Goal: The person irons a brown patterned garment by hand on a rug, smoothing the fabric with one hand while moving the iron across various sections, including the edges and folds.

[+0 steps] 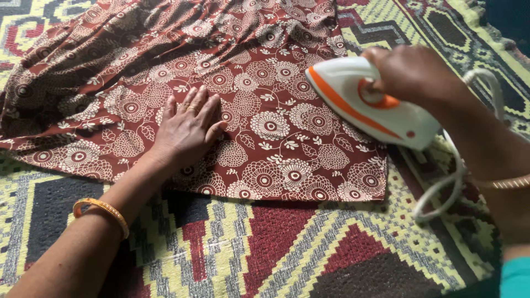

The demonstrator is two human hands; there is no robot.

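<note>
A dark red cloth (265,110) with a cream flower print lies spread over a woven mat. My left hand (189,128) rests flat on it, palm down, fingers slightly apart, left of the middle. My right hand (415,73) grips the handle of a white and orange iron (364,105), whose tip points left and which is over the cloth's right part. Whether its soleplate touches the cloth I cannot tell. A gold bangle (102,212) circles my left wrist.
The patterned mat (265,248) in yellow, red, grey and black covers the floor on all sides. The iron's white cord (447,182) loops down at the right, under my right forearm. The cloth bunches in folds toward the upper left (72,49).
</note>
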